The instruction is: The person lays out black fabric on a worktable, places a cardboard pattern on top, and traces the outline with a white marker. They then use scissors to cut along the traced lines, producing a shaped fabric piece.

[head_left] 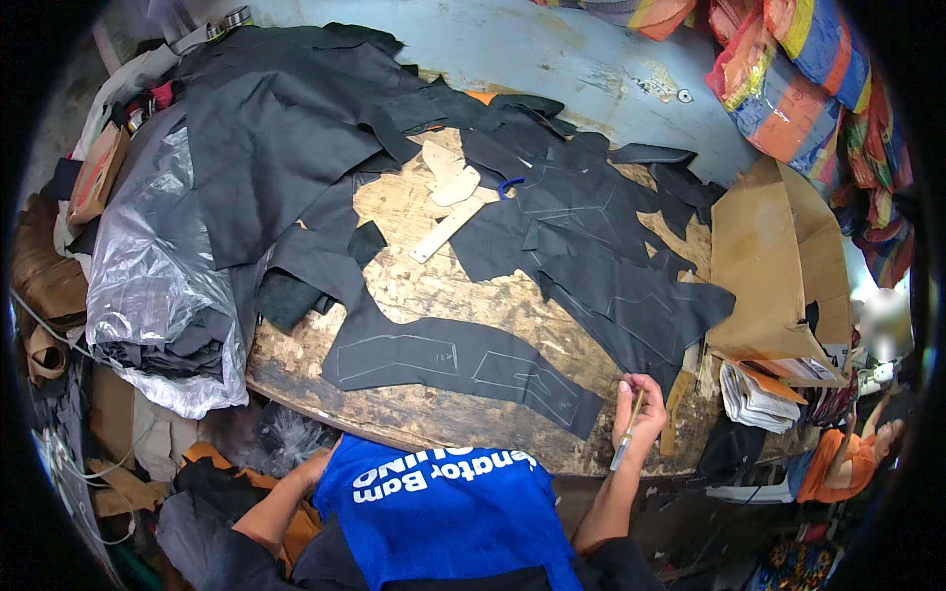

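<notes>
My right hand (645, 419) is at the table's front edge, closed around a slim pen-like tool (620, 455) whose pale end points down. Its fingertips are beside the lower corner of a black leather piece (631, 305) marked with pale outlines. To the left along the front edge lies another black leather piece (414, 357), flat, with pattern shapes drawn on it. My left hand (321, 465) is low at the left, by the blue cloth (443, 522) over my front; its fingers are hidden.
The worn wooden table (394, 286) carries pale templates (455, 187), a straight strip (445, 229) and a blue curved object (509, 187). Black leather (286, 138) is heaped at the far left beside a clear plastic bag (148, 286). A cardboard box (764, 266) stands right; a person in orange (838, 463) is beyond.
</notes>
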`<state>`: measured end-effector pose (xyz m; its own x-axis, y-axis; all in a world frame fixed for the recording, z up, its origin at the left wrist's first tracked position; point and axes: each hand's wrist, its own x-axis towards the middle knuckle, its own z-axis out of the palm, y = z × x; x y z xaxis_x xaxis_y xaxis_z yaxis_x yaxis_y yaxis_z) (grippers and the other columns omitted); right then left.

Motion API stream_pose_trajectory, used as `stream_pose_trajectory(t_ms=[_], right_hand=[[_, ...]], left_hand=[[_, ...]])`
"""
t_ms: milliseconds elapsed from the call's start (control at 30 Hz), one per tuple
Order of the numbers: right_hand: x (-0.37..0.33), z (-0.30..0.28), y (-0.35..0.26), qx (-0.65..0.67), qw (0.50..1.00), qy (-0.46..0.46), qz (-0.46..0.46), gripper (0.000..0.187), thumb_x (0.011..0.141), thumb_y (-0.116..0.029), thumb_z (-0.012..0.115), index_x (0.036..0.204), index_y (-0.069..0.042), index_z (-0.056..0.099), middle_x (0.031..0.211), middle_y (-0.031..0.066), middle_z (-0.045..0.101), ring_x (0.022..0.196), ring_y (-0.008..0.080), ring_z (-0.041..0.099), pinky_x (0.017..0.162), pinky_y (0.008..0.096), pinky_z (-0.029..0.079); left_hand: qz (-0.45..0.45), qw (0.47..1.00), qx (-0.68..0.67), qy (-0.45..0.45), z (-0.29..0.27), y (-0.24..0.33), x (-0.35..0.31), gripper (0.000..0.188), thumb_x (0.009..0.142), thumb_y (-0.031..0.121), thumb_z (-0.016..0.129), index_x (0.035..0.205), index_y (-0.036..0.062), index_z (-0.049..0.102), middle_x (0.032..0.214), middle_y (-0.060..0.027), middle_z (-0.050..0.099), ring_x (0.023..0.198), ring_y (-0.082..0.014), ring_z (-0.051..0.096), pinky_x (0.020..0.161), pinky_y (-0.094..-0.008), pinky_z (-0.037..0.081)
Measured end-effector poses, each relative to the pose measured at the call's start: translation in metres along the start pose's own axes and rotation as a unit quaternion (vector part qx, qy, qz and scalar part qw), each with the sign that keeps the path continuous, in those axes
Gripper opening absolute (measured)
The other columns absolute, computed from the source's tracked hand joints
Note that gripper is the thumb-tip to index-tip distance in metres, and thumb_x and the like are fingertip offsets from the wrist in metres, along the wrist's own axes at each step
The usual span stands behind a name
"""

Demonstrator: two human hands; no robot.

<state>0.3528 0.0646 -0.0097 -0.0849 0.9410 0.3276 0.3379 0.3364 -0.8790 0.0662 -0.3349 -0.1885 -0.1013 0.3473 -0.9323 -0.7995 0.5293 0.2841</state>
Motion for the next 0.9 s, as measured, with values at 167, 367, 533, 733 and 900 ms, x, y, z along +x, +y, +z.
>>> stream_pose_trajectory(t_ms=[167, 367, 533, 733, 900], right_hand=[[0.007, 0.011, -0.012, -0.140, 0.989, -0.037, -0.034, 0.020, 0.081, -0.002, 0.064, 0.100, 0.002, 0.060, 0.089, 0.0152, 0.066, 0.081, 0.0213, 0.065, 0.073, 0.0296, 0.050], [0.049, 0.028, -0.034, -0.317, 0.939, -0.092, -0.093, 0.026, 0.076, -0.008, 0.067, 0.100, 0.000, 0.061, 0.091, 0.0195, 0.066, 0.084, 0.0351, 0.064, 0.074, 0.0394, 0.051], [0.095, 0.055, -0.035, -0.402, 0.900, -0.161, -0.042, 0.029, 0.072, -0.006, 0.063, 0.102, -0.006, 0.064, 0.080, 0.0151, 0.067, 0.082, 0.0339, 0.064, 0.073, 0.0429, 0.050], [0.106, 0.037, -0.028, -0.328, 0.937, -0.115, -0.014, 0.034, 0.070, -0.008, 0.061, 0.104, -0.010, 0.066, 0.080, 0.0168, 0.067, 0.079, 0.0356, 0.065, 0.074, 0.0432, 0.052], [0.135, -0.014, -0.011, -0.348, 0.931, 0.110, -0.004, 0.021, 0.074, -0.016, 0.070, 0.088, -0.001, 0.067, 0.084, 0.0166, 0.067, 0.078, 0.0340, 0.065, 0.071, 0.0418, 0.051]], left_hand=[[0.034, 0.999, -0.041, 0.002, -0.008, -0.028, 0.029, 0.066, 0.091, 0.055, 0.046, 0.115, -0.0052, 0.057, 0.105, -0.0129, 0.063, 0.087, -0.0206, 0.061, 0.075, -0.0336, 0.051], [0.090, 0.953, 0.283, 0.066, 0.002, 0.015, -0.015, 0.069, 0.089, 0.058, 0.046, 0.106, -0.0072, 0.061, 0.092, -0.0138, 0.063, 0.076, -0.0205, 0.059, 0.067, -0.0346, 0.050], [0.040, 0.852, 0.519, 0.060, 0.055, 0.087, -0.120, 0.052, 0.090, 0.044, 0.056, 0.079, -0.0056, 0.067, 0.059, -0.0065, 0.059, 0.054, -0.0115, 0.052, 0.050, -0.0302, 0.044], [0.447, 0.803, 0.373, 0.128, 0.114, 0.136, -0.168, 0.019, 0.078, 0.016, 0.070, 0.081, -0.0028, 0.067, 0.063, -0.0033, 0.059, 0.057, -0.0069, 0.050, 0.054, -0.0243, 0.041], [0.546, 0.617, 0.427, 0.373, 0.137, 0.164, -0.139, 0.042, 0.069, 0.025, 0.077, 0.098, -0.0033, 0.065, 0.086, -0.0129, 0.056, 0.084, -0.0249, 0.054, 0.075, -0.0330, 0.043]])
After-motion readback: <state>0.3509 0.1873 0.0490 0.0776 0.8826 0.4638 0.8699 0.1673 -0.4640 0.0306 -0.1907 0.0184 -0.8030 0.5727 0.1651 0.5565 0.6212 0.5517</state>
